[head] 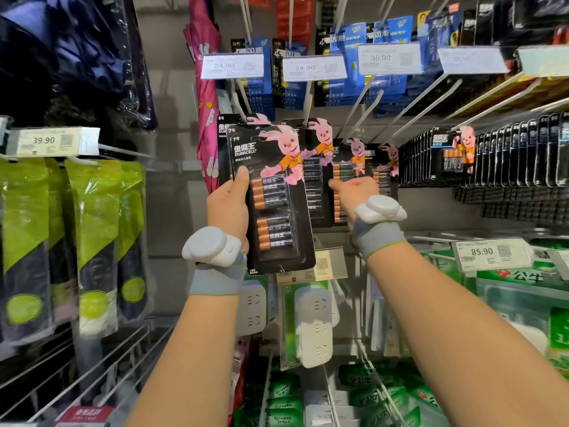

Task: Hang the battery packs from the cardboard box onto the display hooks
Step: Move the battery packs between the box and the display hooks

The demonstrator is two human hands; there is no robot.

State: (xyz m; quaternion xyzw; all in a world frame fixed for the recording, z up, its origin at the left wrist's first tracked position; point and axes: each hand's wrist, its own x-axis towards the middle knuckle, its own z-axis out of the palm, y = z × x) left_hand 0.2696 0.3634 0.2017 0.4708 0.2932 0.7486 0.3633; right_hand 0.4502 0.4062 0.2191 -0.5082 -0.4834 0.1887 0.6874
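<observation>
My left hand (228,208) gripped a battery pack (271,198) by its left edge, near the hooks (308,101). My right hand (358,192) reached the hung packs (320,167), fingers hidden, grip unclear.

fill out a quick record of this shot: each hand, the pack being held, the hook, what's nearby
left hand: grips a battery pack by its left edge, thumb on the front
battery pack: upright, raised in front of the hanging packs
right hand: reaches to the hanging packs; its grip cannot be told
hook: white, above the hanging packs
price tag: reads 24.90, above the packs
power strips: white, hanging below the hands
cardboard box: not in view
</observation>
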